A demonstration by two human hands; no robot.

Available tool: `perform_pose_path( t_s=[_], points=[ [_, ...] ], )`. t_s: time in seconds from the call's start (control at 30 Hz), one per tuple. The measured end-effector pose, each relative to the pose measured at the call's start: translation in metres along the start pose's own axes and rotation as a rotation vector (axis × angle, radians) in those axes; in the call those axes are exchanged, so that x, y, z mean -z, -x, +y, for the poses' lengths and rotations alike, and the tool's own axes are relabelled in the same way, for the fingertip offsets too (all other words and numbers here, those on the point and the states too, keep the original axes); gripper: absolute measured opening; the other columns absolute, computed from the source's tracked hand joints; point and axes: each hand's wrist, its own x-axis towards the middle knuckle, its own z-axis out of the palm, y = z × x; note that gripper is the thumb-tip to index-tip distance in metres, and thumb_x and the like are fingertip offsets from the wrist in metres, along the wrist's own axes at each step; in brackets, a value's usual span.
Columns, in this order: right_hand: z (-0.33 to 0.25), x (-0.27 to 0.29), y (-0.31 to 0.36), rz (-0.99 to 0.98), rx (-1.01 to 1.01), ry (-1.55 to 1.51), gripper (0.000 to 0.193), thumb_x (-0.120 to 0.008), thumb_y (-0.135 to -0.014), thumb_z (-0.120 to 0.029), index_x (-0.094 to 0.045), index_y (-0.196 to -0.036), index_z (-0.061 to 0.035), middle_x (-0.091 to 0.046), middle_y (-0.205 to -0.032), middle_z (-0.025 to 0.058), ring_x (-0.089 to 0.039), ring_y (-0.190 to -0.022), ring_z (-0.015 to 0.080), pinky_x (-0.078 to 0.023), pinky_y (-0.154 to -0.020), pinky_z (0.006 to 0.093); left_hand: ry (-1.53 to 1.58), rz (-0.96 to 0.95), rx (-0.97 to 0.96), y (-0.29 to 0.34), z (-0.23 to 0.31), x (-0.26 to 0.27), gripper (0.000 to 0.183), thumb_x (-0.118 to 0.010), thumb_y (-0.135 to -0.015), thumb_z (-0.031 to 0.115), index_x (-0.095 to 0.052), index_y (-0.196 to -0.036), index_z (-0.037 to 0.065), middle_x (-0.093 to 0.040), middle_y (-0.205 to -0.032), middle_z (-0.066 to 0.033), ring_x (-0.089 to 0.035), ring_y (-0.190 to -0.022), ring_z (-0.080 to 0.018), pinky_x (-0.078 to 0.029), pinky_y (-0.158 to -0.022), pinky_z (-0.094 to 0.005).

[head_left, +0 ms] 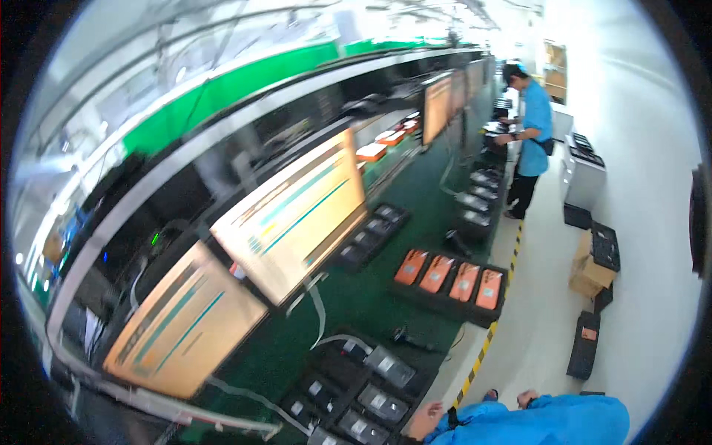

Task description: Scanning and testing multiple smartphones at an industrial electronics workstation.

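At the lower edge, my left hand (425, 420) is beside the right edge of a black foam tray (348, 386). Its fingers are small and smeared, and I see nothing plainly held. My right hand (526, 399) rests close to my blue-clothed body, over the walkway; its fingers look bent but are too blurred to read. Several flat grey-and-black drive-like devices (383, 403) with white labels lie in the tray's slots, and a pale cable runs to one. Beyond it, a black tray (445, 300) bears orange flat boxes (465, 282) standing in a row.
Two lit monitors (297, 215) stand along the green bench (297, 334). A black handheld scanner-like device (410, 339) lies by the near tray. Farther along, a person in blue (535, 111) works at the bench. Yellow-black floor tape (475, 367) and a cardboard box (589, 274) are at the right.
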Motion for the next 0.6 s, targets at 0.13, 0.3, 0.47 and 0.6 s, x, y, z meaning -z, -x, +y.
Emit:
perform_pose_path(
  t_s=[0.13,0.3,0.47,0.6],
  points=[
    [0.030,-0.042,-0.001,0.691,-0.102,0.260,0.026,-0.052,-0.079,-0.020,-0.066,-0.070,-0.0001,-0.065,-0.067,0.0156,-0.063,-0.056,0.0252,-0.050,-0.053,0.0367,-0.100,-0.134,-0.121,-0.050,0.037,-0.063,0.031,-0.063,-0.084,0.022,-0.058,-0.103,-0.002,-0.065,-0.088,-0.0128,-0.062,-0.075,-0.0207,-0.050,-0.066,-0.0327],
    [0.061,0.087,-0.007,0.050,-0.414,-0.879,0.009,-0.059,-0.072,-0.011,-0.061,-0.077,-0.0042,-0.060,-0.071,0.0122,-0.058,-0.056,0.0263,-0.046,-0.048,0.0447,-0.133,-0.261,-0.033,-0.132,0.105,-0.154,0.033,-0.064,-0.083,0.025,-0.059,-0.102,-0.001,-0.066,-0.087,-0.0146,-0.063,-0.081,-0.0229,-0.050,-0.072,-0.0346],
    [-0.075,0.327,-0.006,0.486,0.106,-1.125,0.020,-0.058,-0.087,-0.022,-0.058,-0.089,-0.0028,-0.053,-0.068,0.0022,-0.053,-0.062,0.0127,-0.044,-0.053,0.0269,0.089,-0.333,-0.052,-0.213,0.242,-0.205,0.016,-0.059,-0.085,0.013,-0.063,-0.098,0.003,-0.066,-0.084,-0.0035,-0.059,-0.078,-0.0084,-0.047,-0.068,-0.0237],
    [-0.230,0.555,0.105,0.773,0.772,-0.946,0.026,-0.057,-0.086,-0.016,-0.053,-0.107,-0.0007,-0.057,-0.091,0.0072,-0.054,-0.082,0.0155,-0.044,-0.076,0.0280,-0.032,-0.284,-0.376,-0.272,0.404,-0.196,0.011,-0.058,-0.083,0.002,-0.063,-0.092,0.000,-0.065,-0.081,-0.0065,-0.061,-0.072,-0.0121,-0.048,-0.068,-0.0253]
  ],
)
